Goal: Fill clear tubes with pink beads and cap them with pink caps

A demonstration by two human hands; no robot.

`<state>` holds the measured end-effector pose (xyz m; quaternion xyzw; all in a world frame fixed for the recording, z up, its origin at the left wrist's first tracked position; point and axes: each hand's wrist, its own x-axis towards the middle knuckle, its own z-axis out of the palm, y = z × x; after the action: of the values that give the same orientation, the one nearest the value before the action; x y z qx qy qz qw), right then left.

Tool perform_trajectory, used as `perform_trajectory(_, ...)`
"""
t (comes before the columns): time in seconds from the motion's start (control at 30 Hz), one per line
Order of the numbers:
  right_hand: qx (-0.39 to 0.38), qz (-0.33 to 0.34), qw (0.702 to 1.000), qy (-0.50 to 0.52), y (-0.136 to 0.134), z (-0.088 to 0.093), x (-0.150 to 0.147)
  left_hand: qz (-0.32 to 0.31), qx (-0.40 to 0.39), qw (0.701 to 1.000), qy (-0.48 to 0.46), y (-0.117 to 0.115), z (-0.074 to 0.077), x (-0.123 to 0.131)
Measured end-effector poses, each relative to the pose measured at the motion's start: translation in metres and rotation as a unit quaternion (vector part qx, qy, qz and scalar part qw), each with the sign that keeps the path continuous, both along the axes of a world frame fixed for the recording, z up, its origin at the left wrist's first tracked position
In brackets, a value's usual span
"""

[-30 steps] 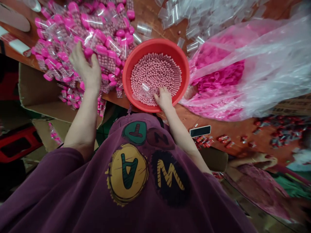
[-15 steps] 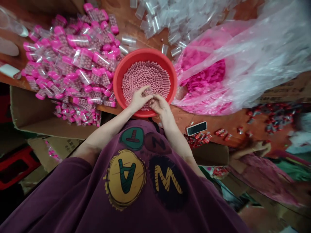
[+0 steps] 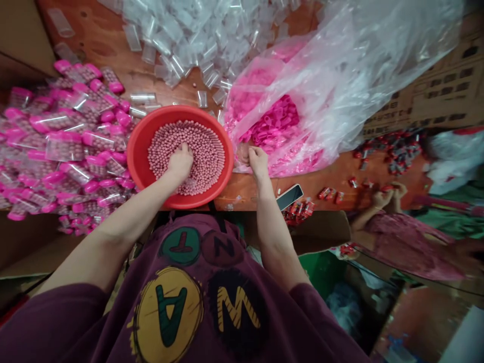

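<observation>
**Left hand in the beads, right hand at the cap bag**

In the head view, which is the only view supplied, a red basin is seen at the near edge of a wooden table, straight ahead of the person's purple shirt. It appears to be placed there so that it can be reached by both arms.

The basin is filled with small pink beads. The left hand is pressed down onto the near part of them, with the knuckles up and the fingers curled under. Whether anything is enclosed in it cannot be told, since the palm is hidden.

The right hand is held just beside the basin, at the mouth of a clear plastic bag. Its fingers are drawn together, but what is gripped, if anything, cannot be made out. The bag is laid with its opening toward the person, so the pink caps inside are kept within easy reach.

To the left of the basin, filled tubes with pink tops are heaped out of the way. Empty clear tubes are piled beyond the basin.

A phone is laid near the right wrist. Further right, red packets are scattered, and another person's hands are seen together at the table edge.
</observation>
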<state>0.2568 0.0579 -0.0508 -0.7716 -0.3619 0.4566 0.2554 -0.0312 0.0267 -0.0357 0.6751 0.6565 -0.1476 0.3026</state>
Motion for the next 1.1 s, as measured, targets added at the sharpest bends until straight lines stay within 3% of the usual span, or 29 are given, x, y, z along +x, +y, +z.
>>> perform_trajectory(0.07, 0.049, 0.027, 0.992, -0.109, 0.024, -0.022, 0.006, -0.020, -0.004, 1.000, 0.003, 0.001, -0.007, 0.016)
perform_trajectory(0.17, 0.081, 0.047, 0.982, -0.164, 0.049, -0.049, -0.003, -0.030, -0.012, 0.999, -0.003, -0.001, -0.017, 0.037)
perform_trajectory(0.3, 0.055, 0.007, 0.989, -0.136, 0.059, -0.074, -0.021, 0.026, 0.003, 0.994, -0.104, -0.002, -0.035, 0.057)
perform_trajectory(0.43, 0.101, -0.054, 0.993, -0.030, 0.045, -0.079, -0.013, 0.131, 0.027, 0.955, -0.266, -0.003, -0.051, 0.057)
perform_trajectory(0.53, 0.142, -0.064, 0.986, 0.054, 0.027, -0.063, 0.007, 0.191, 0.046, 0.931, -0.306, -0.007, -0.047, 0.045)
perform_trajectory(0.67, 0.161, -0.064, 0.974, 0.149, 0.003, -0.016, 0.009, 0.272, 0.079, 0.873, -0.398, -0.016, -0.020, 0.026)
perform_trajectory(0.87, 0.151, 0.038, 0.957, 0.244, -0.022, 0.054, -0.062, 0.322, -0.016, 0.711, -0.625, -0.025, 0.033, 0.013)
perform_trajectory(1.0, 0.134, 0.080, 0.953, 0.259, -0.024, 0.075, -0.099, 0.354, -0.101, 0.629, -0.684, -0.031, 0.063, 0.005)
perform_trajectory(1.1, 0.136, 0.115, 0.947, 0.267, -0.021, 0.084, -0.108, 0.375, -0.135, 0.598, -0.696, -0.034, 0.080, -0.005)
